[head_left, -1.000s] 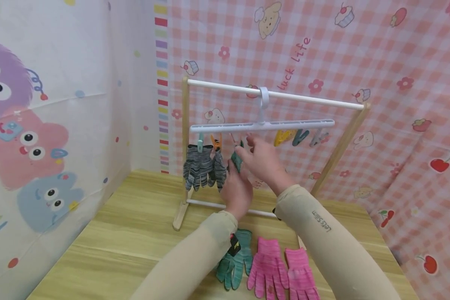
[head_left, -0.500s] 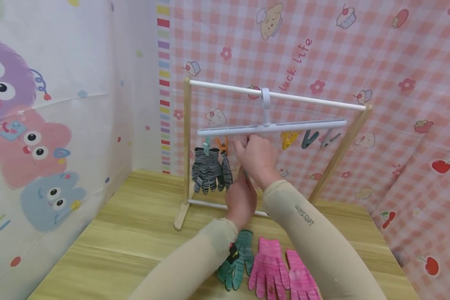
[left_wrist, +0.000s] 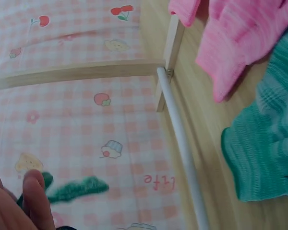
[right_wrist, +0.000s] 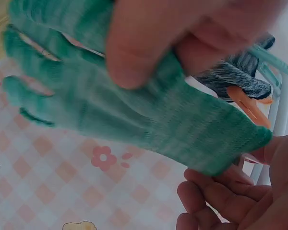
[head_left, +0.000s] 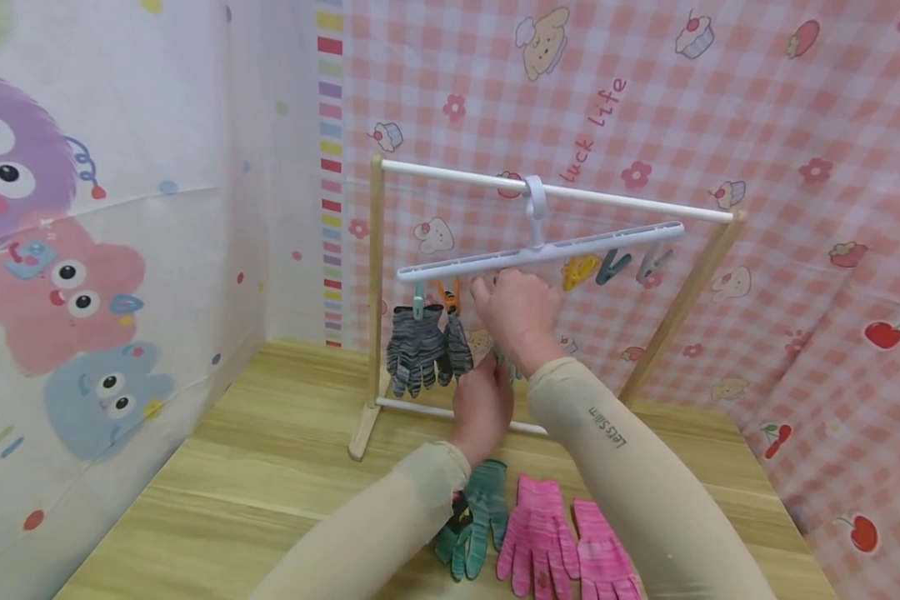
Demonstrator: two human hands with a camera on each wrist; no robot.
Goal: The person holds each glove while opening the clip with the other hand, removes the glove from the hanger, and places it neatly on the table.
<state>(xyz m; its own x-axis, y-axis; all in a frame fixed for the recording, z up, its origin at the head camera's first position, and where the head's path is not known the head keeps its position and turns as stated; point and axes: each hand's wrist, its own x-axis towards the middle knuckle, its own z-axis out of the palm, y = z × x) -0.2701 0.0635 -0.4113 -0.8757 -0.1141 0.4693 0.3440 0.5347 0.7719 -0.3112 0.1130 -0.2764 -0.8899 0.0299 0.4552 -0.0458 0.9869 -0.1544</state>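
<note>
Below the white hanger (head_left: 607, 242), my left hand (head_left: 483, 408) pinches a green knitted glove (right_wrist: 96, 96), its thumb pressed on the fabric in the right wrist view. My right hand (head_left: 521, 317) is up against the underside of the hanger bar, fingers curled at the glove's cuff. It seems to grip a pink clothespin there, mostly hidden by the hand and cuff. To the left, a grey-black glove (head_left: 417, 342) hangs from a mint clothespin (head_left: 418, 302), and another dark glove (head_left: 459, 346) from an orange clothespin (head_left: 450, 296).
Yellow (head_left: 579, 271), teal (head_left: 612, 267) and grey (head_left: 652, 265) clothespins hang on the right half of the hanger. The hanger hooks over the rack's top rail (head_left: 630, 198). A second green glove (head_left: 483, 517) and two pink gloves (head_left: 536, 533) lie on the wooden table (head_left: 217, 492).
The right hand has closed in at the cuff beneath the bar. The hanger now tilts, left end lower and right end higher, and the hanging dark gloves have sunk slightly.
</note>
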